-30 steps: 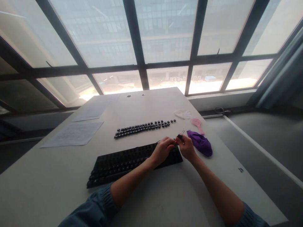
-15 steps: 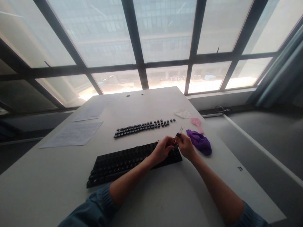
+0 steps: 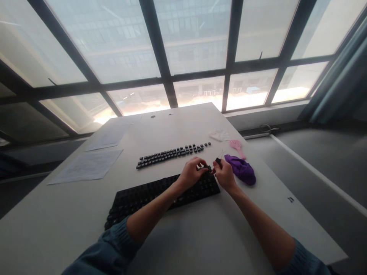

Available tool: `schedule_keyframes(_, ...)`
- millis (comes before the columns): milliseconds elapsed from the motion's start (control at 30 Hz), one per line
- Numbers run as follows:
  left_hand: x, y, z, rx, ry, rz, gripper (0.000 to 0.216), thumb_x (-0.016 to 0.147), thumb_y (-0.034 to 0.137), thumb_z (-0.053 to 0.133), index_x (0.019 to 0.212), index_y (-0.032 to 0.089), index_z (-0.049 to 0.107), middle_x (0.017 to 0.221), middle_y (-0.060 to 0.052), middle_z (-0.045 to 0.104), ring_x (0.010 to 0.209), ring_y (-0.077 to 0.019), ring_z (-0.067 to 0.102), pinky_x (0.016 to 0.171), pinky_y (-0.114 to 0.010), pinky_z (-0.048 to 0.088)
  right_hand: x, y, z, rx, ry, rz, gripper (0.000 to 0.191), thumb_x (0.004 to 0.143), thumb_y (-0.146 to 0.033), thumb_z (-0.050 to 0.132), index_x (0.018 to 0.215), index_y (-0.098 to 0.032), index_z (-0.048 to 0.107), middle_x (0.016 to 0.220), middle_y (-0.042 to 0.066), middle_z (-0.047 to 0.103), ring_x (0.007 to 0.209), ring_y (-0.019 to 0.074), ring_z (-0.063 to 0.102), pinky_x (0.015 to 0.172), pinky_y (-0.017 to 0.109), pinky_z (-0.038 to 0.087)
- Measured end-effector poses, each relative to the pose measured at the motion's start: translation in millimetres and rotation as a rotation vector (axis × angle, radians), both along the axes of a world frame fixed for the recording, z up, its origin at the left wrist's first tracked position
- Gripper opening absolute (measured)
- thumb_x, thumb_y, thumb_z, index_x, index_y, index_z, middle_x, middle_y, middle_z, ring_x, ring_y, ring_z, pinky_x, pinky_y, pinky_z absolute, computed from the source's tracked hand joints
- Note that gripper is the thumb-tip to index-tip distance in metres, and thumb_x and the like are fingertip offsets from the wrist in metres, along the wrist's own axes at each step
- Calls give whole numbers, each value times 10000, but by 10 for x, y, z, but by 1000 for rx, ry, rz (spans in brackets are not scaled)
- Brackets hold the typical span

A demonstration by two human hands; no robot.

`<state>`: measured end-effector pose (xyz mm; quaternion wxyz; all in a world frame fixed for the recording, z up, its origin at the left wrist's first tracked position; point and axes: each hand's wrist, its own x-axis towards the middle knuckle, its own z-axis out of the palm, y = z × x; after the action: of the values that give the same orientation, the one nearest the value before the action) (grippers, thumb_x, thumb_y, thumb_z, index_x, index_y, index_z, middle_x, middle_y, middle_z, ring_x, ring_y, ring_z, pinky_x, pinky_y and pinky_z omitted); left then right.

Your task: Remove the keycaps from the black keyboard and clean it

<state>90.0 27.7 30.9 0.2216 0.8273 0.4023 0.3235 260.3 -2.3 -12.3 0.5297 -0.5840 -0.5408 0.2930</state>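
Note:
A black keyboard (image 3: 143,196) lies at a slant on the table, its left part bearing keycaps. Above its right end, my left hand (image 3: 191,171) has its fingers pinched on a small black piece (image 3: 208,167) that looks like a keycap. Beside it, my right hand (image 3: 224,177) is closed around a keycap puller (image 3: 219,160), a black handle with thin wire prongs pointing away from me. The right fingertips are close to the small piece; whether they touch it I cannot tell. Loose black keycaps (image 3: 172,154) stand in rows behind the keyboard. My left forearm covers part of the keyboard.
Right of my hands lie a purple cloth pouch (image 3: 241,170), a pink hairbrush (image 3: 235,144) and a clear plastic bag (image 3: 219,135). Sheets of paper (image 3: 86,166) lie at the left. The white table's (image 3: 304,233) right edge runs past my right arm; windows rise behind.
My left hand has shifted slightly left and its fingers have lifted, showing the small black piece. The puller in my right hand has tilted. The view has moved a little.

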Motion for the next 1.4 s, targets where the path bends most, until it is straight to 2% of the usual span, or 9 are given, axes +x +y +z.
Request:
schedule_keyframes(133,151,612,65,115,282,183,111,811,239,703,917,205,701,902,-19,701,862,-175,618,853,-303,501,28,17,-5,2,12,-15,297,916,-421,512,727,-196,554,608,50,668,533,189,611,541,275,433)
schedule_keyframes(233,328,1009,48,147,364,238,130,792,240,721,916,204,733,960,-60,696,982,-244,587,921,-376,469,40,18,1,16,-24,-16,297,918,-406,506,711,-199,553,613,49,671,553,189,618,574,278,438)
schedule_keyframes(400,532,1329,-87,156,451,272,104,738,259,776,816,194,754,1065,-111,633,1088,-314,501,939,-437,437,57,24,8,28,-7,-25,304,922,-409,501,708,-200,556,613,48,669,567,193,630,600,281,455)
schedule_keyframes(633,544,1409,-242,118,512,269,109,736,240,776,839,208,761,1059,-108,612,1089,-318,482,936,-442,429,70,29,24,45,32,-19,301,928,-413,511,718,-202,553,613,37,658,559,182,628,588,273,457)
schedule_keyframes(967,410,1391,-207,149,477,276,217,772,307,768,968,219,739,1080,-91,600,1076,-288,493,940,-395,436,91,23,29,53,41,9,298,928,-415,513,727,-198,551,618,39,652,561,180,619,593,274,460)
schedule_keyframes(1200,298,1340,-252,160,480,325,376,728,389,808,1032,213,673,1100,-93,581,1091,-295,477,946,-390,426,79,40,-10,65,33,15,313,932,-424,517,720,-197,556,617,40,655,568,183,616,610,279,464)
schedule_keyframes(1400,299,1366,-318,136,471,361,573,735,355,802,1242,215,573,1190,-112,566,1130,-313,465,961,-402,421,80,28,22,60,36,28,300,932,-411,520,720,-200,551,617,35,652,575,185,621,609,280,464)
